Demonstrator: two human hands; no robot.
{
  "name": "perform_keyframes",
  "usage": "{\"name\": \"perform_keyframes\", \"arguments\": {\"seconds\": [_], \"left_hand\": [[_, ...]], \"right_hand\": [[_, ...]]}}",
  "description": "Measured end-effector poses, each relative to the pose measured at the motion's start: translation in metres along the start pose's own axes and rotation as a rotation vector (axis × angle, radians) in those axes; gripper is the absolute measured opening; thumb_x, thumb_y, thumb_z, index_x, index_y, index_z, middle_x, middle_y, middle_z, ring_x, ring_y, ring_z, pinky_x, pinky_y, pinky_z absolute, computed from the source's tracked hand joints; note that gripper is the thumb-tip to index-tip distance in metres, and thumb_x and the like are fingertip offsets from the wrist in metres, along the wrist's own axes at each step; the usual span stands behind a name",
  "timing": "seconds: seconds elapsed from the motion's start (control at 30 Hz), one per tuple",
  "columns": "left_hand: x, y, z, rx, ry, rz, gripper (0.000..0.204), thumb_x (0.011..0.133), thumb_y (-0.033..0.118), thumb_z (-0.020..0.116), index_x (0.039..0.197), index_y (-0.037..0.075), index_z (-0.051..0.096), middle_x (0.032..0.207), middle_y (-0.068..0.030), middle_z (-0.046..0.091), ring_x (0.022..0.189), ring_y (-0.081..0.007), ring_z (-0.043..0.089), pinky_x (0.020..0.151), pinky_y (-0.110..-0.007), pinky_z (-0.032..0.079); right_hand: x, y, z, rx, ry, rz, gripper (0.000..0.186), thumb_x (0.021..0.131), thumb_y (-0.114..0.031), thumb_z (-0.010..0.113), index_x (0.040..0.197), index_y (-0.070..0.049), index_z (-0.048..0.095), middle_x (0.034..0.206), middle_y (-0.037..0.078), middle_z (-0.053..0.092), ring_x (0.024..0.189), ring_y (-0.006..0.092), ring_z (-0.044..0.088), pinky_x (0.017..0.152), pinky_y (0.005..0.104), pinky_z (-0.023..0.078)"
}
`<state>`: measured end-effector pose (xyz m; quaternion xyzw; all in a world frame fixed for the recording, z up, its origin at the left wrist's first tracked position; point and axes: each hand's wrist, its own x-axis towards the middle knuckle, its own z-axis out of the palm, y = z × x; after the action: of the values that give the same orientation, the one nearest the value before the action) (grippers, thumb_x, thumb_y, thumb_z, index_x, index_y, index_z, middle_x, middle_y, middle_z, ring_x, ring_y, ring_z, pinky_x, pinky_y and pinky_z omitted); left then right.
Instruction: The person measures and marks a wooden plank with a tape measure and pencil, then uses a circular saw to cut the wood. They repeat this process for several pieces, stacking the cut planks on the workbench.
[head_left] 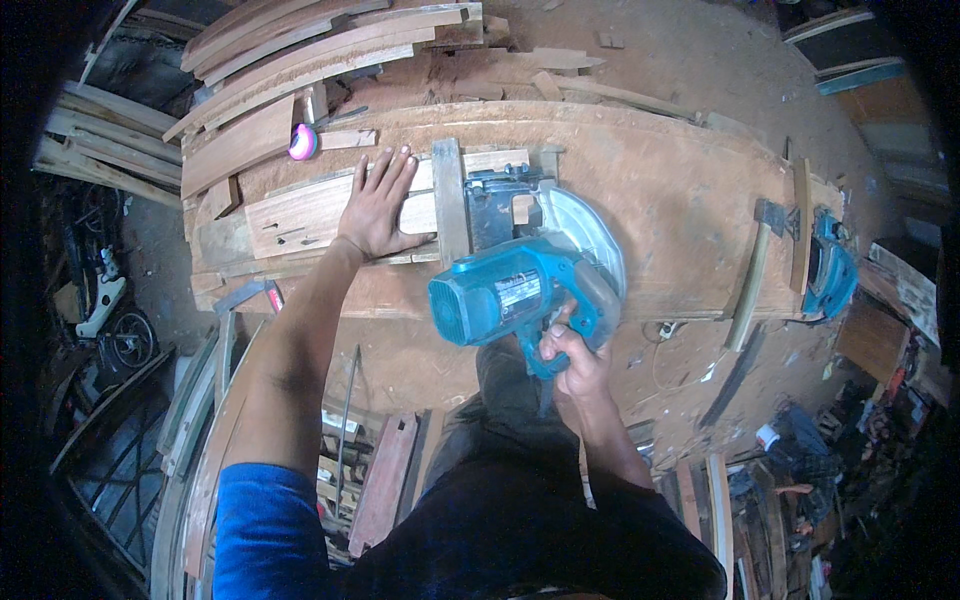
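My right hand [575,362] is wrapped around the rear handle of a teal circular saw [515,290]. The saw's base rests over the right end of some pale wooden boards [300,218], its round silver guard facing away to the right. A narrow wooden strip [450,200] lies crosswise over the boards, right along the left edge of the saw base. My left hand [380,205] presses flat on the boards just left of that strip, fingers spread. The blade itself is hidden under the guard and motor.
A dusty wooden workbench [690,230] spans the middle. A pink and white round object [303,142] sits near stacked planks [330,60] at the back left. At the bench's right end lie a hammer [755,260] and a second teal power tool [830,265]. Timber leans near my legs.
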<state>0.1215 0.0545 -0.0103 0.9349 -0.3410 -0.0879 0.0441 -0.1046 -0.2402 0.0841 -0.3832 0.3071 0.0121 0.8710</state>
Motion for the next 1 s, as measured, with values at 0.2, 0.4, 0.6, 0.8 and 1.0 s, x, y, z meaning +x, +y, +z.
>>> {"name": "perform_keyframes", "arguments": {"seconds": [0.2, 0.4, 0.6, 0.8, 1.0], "left_hand": [[0.0, 0.001, -0.001, 0.013, -0.03, -0.017, 0.124, 0.072, 0.08, 0.066, 0.161, 0.006, 0.022, 0.169, -0.0141, 0.02, 0.156, -0.0349, 0.015, 0.127, -0.057, 0.005], [0.0, 0.0, -0.002, 0.022, -0.055, -0.02, 0.125, 0.072, 0.08, 0.066, 0.162, 0.007, 0.019, 0.17, -0.0133, 0.018, 0.157, -0.0347, 0.013, 0.127, -0.057, 0.005], [0.002, 0.001, -0.004, 0.034, -0.089, -0.027, 0.124, 0.074, 0.08, 0.064, 0.162, 0.007, 0.017, 0.169, -0.0129, 0.017, 0.157, -0.0336, 0.011, 0.127, -0.057, 0.004], [0.002, 0.002, -0.01, 0.038, -0.124, -0.037, 0.121, 0.077, 0.081, 0.06, 0.162, 0.006, 0.018, 0.17, -0.0119, 0.017, 0.157, -0.0322, 0.011, 0.128, -0.056, 0.003], [0.001, 0.0, -0.007, 0.025, -0.083, -0.018, 0.119, 0.078, 0.082, 0.057, 0.162, 0.006, 0.019, 0.169, -0.0118, 0.018, 0.157, -0.0318, 0.013, 0.127, -0.057, 0.006]], "right_hand": [[0.007, -0.002, 0.002, 0.007, 0.0, 0.01, 0.032, 0.085, 0.005, 0.068, 0.114, 0.0, 0.056, 0.08, 0.006, 0.06, 0.059, 0.016, 0.058, 0.056, 0.0317, 0.05], [0.012, -0.004, 0.006, -0.031, -0.015, 0.007, 0.031, 0.087, 0.002, 0.065, 0.116, -0.003, 0.054, 0.077, 0.006, 0.059, 0.059, 0.0169, 0.057, 0.057, 0.033, 0.049], [0.021, -0.007, 0.013, 0.008, -0.017, -0.02, 0.033, 0.086, 0.0, 0.069, 0.116, 0.0, 0.054, 0.076, 0.007, 0.059, 0.057, 0.017, 0.058, 0.055, 0.0323, 0.049], [0.031, -0.012, 0.02, 0.005, -0.023, -0.025, 0.031, 0.087, 0.0, 0.065, 0.116, -0.001, 0.053, 0.073, 0.006, 0.057, 0.056, 0.0167, 0.056, 0.054, 0.0331, 0.049], [0.041, -0.015, 0.028, 0.002, -0.005, -0.032, 0.028, 0.088, 0.001, 0.061, 0.115, -0.001, 0.054, 0.071, 0.006, 0.055, 0.055, 0.0168, 0.055, 0.054, 0.0337, 0.048]]}}
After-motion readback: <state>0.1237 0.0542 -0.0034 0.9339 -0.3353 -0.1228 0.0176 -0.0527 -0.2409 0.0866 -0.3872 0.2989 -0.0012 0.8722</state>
